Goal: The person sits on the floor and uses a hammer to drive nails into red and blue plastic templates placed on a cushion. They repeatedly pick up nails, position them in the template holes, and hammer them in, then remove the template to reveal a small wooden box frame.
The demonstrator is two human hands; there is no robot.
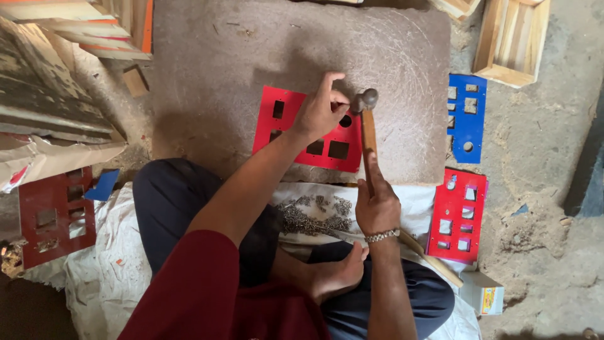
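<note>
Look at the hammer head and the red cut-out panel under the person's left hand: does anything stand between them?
Yes: the fingertips of the left hand pinch at the spot right beside the hammer head, on the red panel. What they pinch is too small to tell. The right hand grips the handle.

Left hand covers part of red cut-out panel (whatever its fingertips pinch beside the hammer head is too small to tell); wooden tray cut by top edge.

three red panels, one blue panel, one hammer
</note>
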